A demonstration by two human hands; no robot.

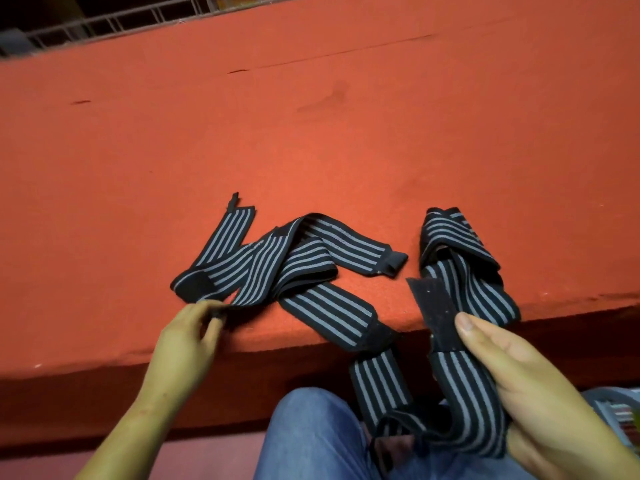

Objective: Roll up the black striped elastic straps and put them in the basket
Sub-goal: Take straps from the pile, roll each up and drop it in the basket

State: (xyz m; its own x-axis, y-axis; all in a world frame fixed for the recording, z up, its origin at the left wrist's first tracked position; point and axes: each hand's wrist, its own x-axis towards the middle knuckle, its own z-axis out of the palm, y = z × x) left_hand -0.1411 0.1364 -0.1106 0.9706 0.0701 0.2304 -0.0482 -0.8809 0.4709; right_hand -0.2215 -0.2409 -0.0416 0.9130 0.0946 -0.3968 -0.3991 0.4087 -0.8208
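Rolling should begin tightly at the Velcro tab (433, 306) of the striped strap (464, 386) the right hand (540, 386) grasps by the front edge of the bench (311, 133), where the left hand (187, 337) pinches a second strap (277, 261).

Wide room across the red felt tabletop (346, 133), clutter crowding its near edge.
The black grey-striped elastic straps (259, 265) are sprawling along that edge, one trailing over it onto a blue-jeaned knee (311, 438); a grey metal railing (110, 24) is bounding the far side.

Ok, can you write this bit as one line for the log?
left hand: pinches tangled strap | right hand: holds hanging strap | rolling: not begun | surface: red mat
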